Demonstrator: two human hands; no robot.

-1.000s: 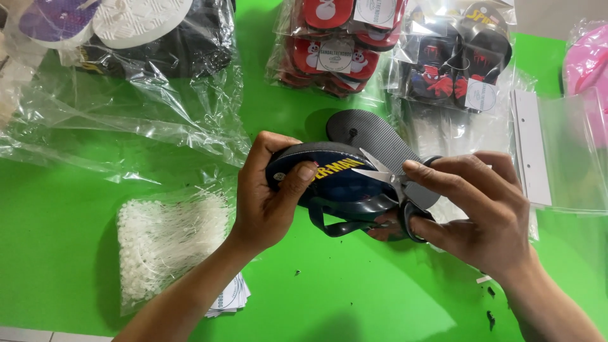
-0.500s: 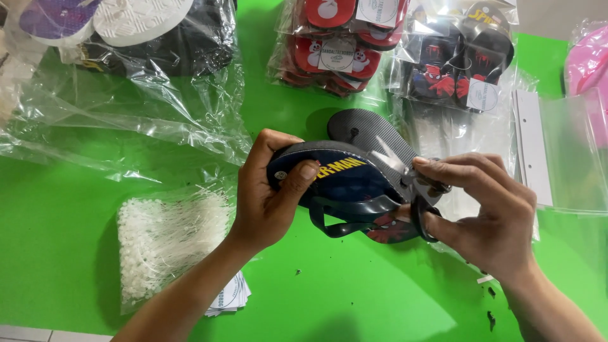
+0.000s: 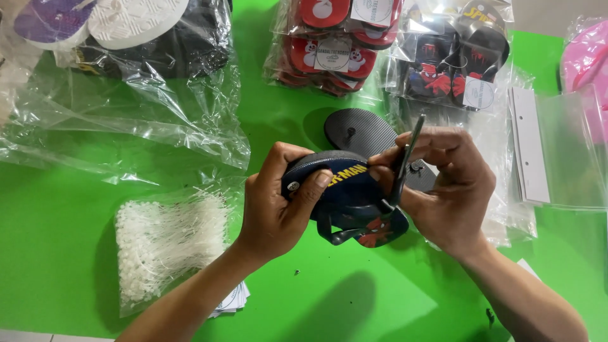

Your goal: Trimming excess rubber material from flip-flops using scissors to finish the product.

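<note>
My left hand grips a small dark blue flip-flop by its heel end, thumb across the printed sole, above the green table. Its strap and a red-patterned part hang below. My right hand holds a pair of small scissors, blades pointing up and away, with its fingers touching the flip-flop's other end. Just behind the hands a second dark flip-flop lies sole up on the table.
A clear bag of white plastic tag fasteners lies front left, over a small stack of cards. Bagged sandals sit along the back: red ones, dark ones, mixed ones. Clear bags with white header cards lie at right, beside something pink.
My right hand has turned the scissors from lying across the flip-flop to pointing upward. The flip-flop has tilted slightly in my left hand.
</note>
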